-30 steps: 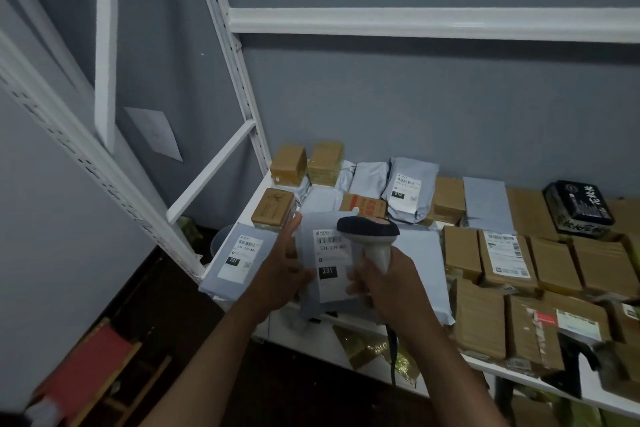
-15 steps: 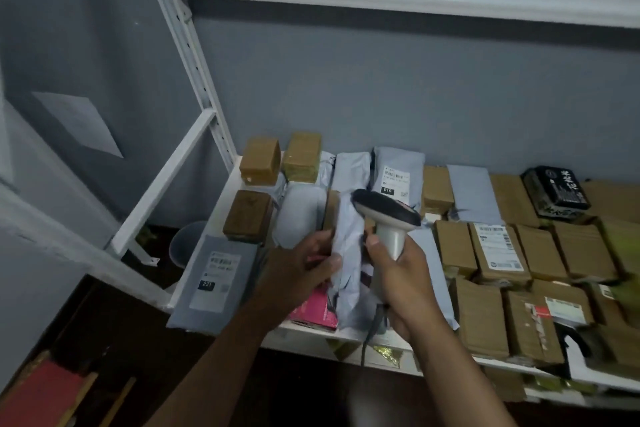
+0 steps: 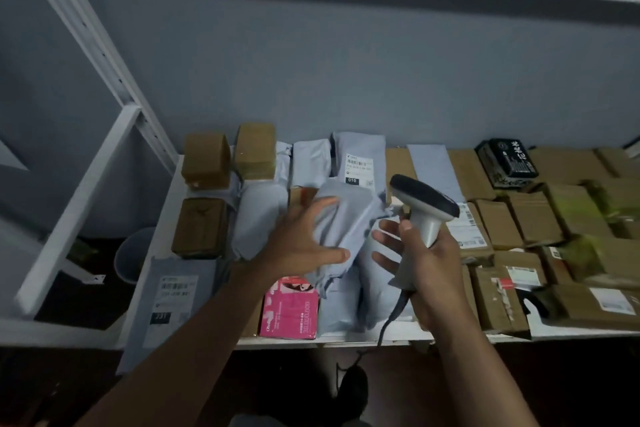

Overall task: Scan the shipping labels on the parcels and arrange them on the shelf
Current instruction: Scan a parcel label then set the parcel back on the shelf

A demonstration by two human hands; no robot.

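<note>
My left hand (image 3: 301, 239) grips a soft grey mailer parcel (image 3: 346, 218), fingers over its top and thumb under its near edge. The parcel lies tilted over other grey mailers in the middle of the white shelf (image 3: 346, 336), and its label is hidden. My right hand (image 3: 426, 267) holds a grey barcode scanner (image 3: 424, 210) by the handle just right of the parcel, with some fingers spread. The scanner's dark head faces left and its cable (image 3: 391, 319) hangs over the shelf's front edge.
A grey mailer labelled 231 (image 3: 173, 302) overhangs the front left corner. A pink box (image 3: 291, 308) sits at the front. Brown boxes (image 3: 204, 163) stand at the back left, and several more (image 3: 519, 225) fill the right. A mailer labelled 010 (image 3: 358, 163) and a black package (image 3: 507, 163) lie at the back.
The parcel's label faced me a second ago; my left hand has since turned it away and lowered it onto the mailers. The right hand's fingers came off the parcel.
</note>
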